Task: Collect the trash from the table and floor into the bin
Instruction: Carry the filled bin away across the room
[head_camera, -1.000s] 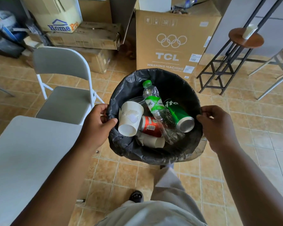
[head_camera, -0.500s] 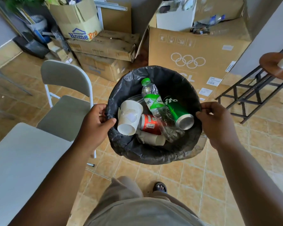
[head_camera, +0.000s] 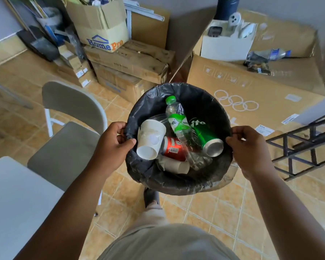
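Bin [head_camera: 201, 102], black-lined, was centre of view, over tan floor tiles [head_camera: 214, 212]. Left hand [head_camera: 112, 145] gripped the rim at nine o'clock, thumb hooked inside over the liner, fingers curled round the outside. Right hand [head_camera: 250, 149] gripped the rim at three o'clock, fingers curled the same way. Inside the bin lay a white paper cup [head_camera: 151, 139] on its side toward nine, a clear plastic bottle [head_camera: 177, 122] with its green cap toward twelve, a green can [head_camera: 206, 136] toward three, a red can [head_camera: 174, 148] at centre and a brown cup [head_camera: 176, 166] toward six. The bin was probably carried clear of the floor, though its base was hidden. Grey chair [head_camera: 64, 147] stood at nine o'clock from the bin, white table [head_camera: 17, 199] at eight, a large cardboard box [head_camera: 251, 87] at one to two. Judged: the collecting looked largely done and the step in hand was carrying or placing the bin. To do it well, keep the rim level, since the bottle and cans lay loose, pin the liner under both thumbs so that it cannot slip in, and set the bin down flat before letting go.
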